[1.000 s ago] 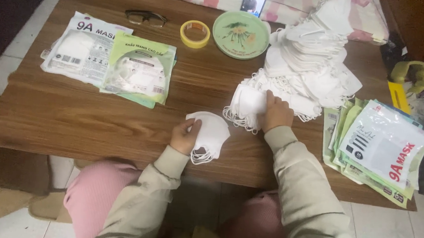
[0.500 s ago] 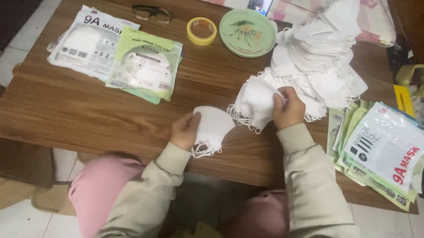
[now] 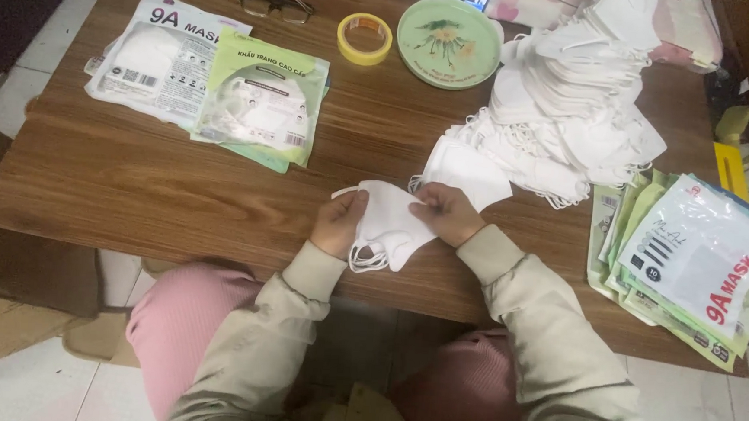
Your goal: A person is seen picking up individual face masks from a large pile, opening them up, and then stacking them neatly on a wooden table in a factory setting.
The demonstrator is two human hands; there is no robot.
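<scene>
Now, head view only: we see left hand [image 3: 339, 224] and right hand [image 3: 445, 213] both pinching small stack of white masks [image 3: 388, 222], held low over near edge of wooden table [image 3: 133, 187]. A second ago right hand was out at big heap of loose masks [image 3: 571, 118]; since then it has come back with another one and laid it onto stack, so we judge count growing. Filled packets [image 3: 251, 99] lie far left, empty pouches [image 3: 692, 265] right. Tape roll [image 3: 364, 38], green plate [image 3: 450, 43], glasses [image 3: 274, 5] along far side.
</scene>
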